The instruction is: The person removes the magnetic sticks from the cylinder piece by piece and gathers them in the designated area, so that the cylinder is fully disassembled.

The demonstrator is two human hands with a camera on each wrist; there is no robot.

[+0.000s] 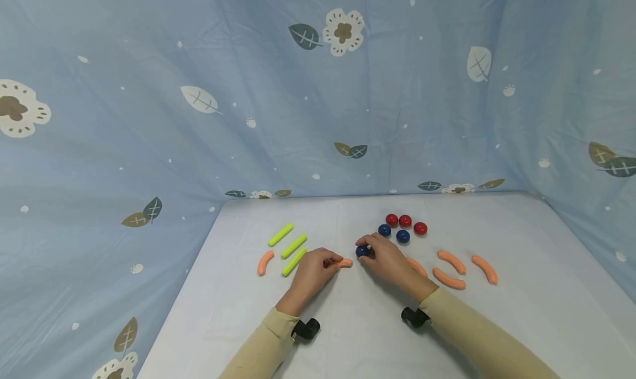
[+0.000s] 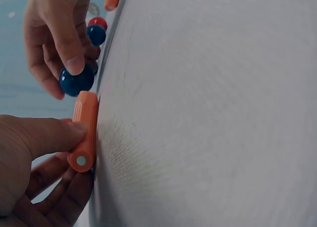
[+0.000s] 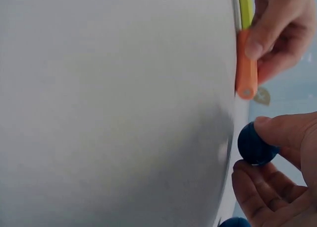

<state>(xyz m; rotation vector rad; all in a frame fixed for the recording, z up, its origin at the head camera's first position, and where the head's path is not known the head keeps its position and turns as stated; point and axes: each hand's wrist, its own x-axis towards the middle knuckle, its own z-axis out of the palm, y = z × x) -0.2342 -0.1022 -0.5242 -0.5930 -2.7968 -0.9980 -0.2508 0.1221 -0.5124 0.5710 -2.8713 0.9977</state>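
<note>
My left hand [image 1: 314, 271] pinches a curved orange piece [image 2: 86, 133] between thumb and fingers, low over the white table. Its end with a small pale dot shows in the left wrist view. To the right of it, my right hand [image 1: 385, 259] holds a shiny dark blue ball [image 3: 256, 143] between thumb and fingertips. The ball is close to the orange piece's far end; in the head view a small gap separates them. Just beyond the right hand lie two more blue balls, the nearer blue ball [image 1: 403, 236] among them.
Three red balls [image 1: 405, 221] sit behind the blue ones. Several orange curved pieces [image 1: 449, 278] lie on the right, one partly hidden by my right hand. Three yellow-green sticks [image 1: 294, 246] and one orange piece [image 1: 265, 263] lie left. A blue patterned curtain [image 1: 278, 119] surrounds the table [image 1: 218, 313].
</note>
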